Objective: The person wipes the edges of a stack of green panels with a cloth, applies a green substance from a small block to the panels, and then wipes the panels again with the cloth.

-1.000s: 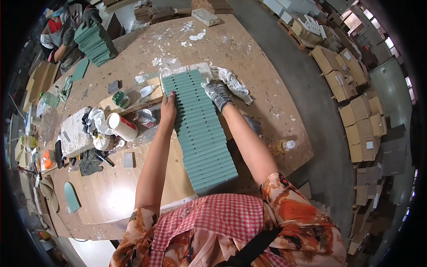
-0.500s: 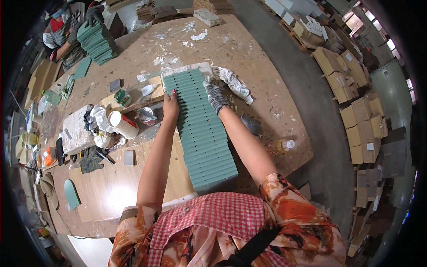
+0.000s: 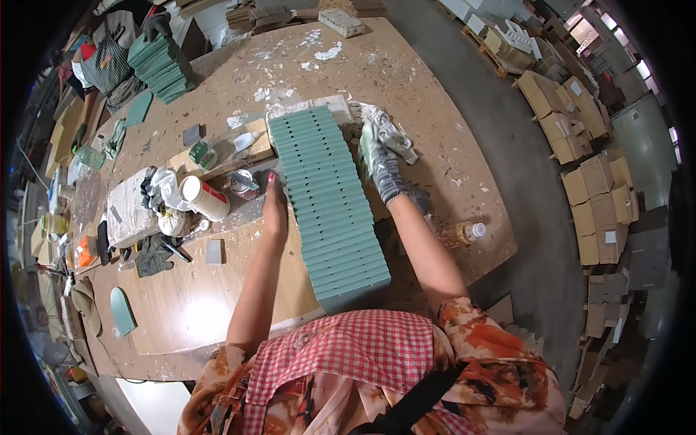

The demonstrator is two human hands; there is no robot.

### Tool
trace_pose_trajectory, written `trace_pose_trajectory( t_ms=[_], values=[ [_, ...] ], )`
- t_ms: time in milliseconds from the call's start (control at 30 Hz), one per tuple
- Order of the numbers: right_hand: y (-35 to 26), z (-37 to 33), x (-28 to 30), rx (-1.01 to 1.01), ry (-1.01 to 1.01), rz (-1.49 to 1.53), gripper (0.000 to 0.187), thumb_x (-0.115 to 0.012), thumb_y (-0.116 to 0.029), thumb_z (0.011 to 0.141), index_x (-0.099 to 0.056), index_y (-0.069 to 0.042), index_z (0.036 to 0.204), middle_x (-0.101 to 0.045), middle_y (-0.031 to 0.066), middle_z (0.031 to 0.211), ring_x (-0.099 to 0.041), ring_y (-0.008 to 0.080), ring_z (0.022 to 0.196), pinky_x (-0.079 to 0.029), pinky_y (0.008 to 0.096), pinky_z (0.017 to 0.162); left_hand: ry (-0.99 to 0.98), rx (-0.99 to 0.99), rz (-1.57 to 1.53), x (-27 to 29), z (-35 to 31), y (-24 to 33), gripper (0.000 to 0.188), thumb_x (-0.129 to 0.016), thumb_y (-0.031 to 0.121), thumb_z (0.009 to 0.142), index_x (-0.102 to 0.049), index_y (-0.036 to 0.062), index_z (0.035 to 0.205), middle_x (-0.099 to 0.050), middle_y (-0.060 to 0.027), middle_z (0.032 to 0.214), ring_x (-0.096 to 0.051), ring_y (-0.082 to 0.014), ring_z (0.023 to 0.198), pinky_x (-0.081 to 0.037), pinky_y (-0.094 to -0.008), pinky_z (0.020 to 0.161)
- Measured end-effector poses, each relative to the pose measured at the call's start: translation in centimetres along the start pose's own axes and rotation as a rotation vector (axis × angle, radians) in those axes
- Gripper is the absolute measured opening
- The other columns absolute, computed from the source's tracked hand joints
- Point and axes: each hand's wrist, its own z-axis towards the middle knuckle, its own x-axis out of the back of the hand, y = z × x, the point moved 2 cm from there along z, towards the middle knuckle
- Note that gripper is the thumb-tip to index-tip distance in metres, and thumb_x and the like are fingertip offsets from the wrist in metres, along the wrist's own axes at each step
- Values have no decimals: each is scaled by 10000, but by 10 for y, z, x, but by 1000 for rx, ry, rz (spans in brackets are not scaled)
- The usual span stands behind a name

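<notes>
In front of me a long row of green slabs (image 3: 330, 196), packed face to face with small dark holes along their edges, runs from my apron to a white-stained block (image 3: 337, 109). My left hand (image 3: 274, 209), bare with red nails, is beside the row's left side, its fingers straight and nothing seen in it. To the right of the row, my right hand (image 3: 384, 168) in a grey-striped glove is at a crumpled white rag (image 3: 391, 133) and seems to touch it. Its fingertips are blurred, so their grip does not show.
A white bottle (image 3: 204, 198), a wrapped block (image 3: 130, 206) and a grey glove (image 3: 154, 254) lie to the left. A bottle of amber liquid (image 3: 462, 233) lies at right. A co-worker's gloved hand (image 3: 156, 27) rests on another green stack (image 3: 161, 69). Cartons (image 3: 602, 196) line the right.
My right hand has left the row's right side and moved right to the rag, which has changed shape. My left hand has slid down and slightly away from the row's left side.
</notes>
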Motion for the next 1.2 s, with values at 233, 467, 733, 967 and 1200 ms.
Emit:
trace_pose_trajectory(
  t_ms=[233, 467, 733, 967, 1200],
  values=[
    [75, -15, 74, 276, 276, 382, 548, -315, -422, 1027, -417, -36, 1402, -501, 66, 1347, -462, 129, 1182, -351, 250, 1035, 240, 135, 121, -9, -42, 18, 693, -376, 529, 978, -349, 8, 1433, -400, -93, 1451, -407, -209, 1293, -282, -310, 1086],
    [119, -22, 43, 473, 822, -1807, 494, -433, -362, 997, -549, 33, 1271, -605, 100, 1224, -554, 183, 1128, -425, 277, 961, 199, 98, 224, 5, -31, 0, 752, -299, 569, 979, -225, 13, 1480, -285, -109, 1516, -310, -217, 1365, -224, -316, 1120],
    [148, -35, 22, 209, 737, -2674, 418, -328, 36, 973, -408, 28, 1383, -489, 126, 1369, -458, 170, 1269, -354, 273, 1073, 51, 87, 311, -38, -37, 26, 772, -252, 571, 987, -101, 20, 1505, -167, -116, 1563, -188, -225, 1427, -141, -307, 1147],
    [160, -32, 23, 168, 682, -2495, 387, -357, 34, 969, -459, 25, 1342, -555, 95, 1295, -522, 143, 1198, -410, 270, 1018, 118, 93, 381, -2, -26, 4, 691, -347, 387, 1009, -92, -41, 1488, -189, -153, 1553, -264, -214, 1397, -208, -309, 1130],
    [172, -42, 16, 250, 769, -2209, 387, -556, -138, 943, -498, 6, 1297, -582, 108, 1232, -554, 149, 1114, -455, 247, 950, 64, -11, 461, -2, -26, 6, 577, -409, 342, 991, -335, -21, 1433, -402, -120, 1451, -378, -203, 1318, -254, -296, 1096]
  ],
)
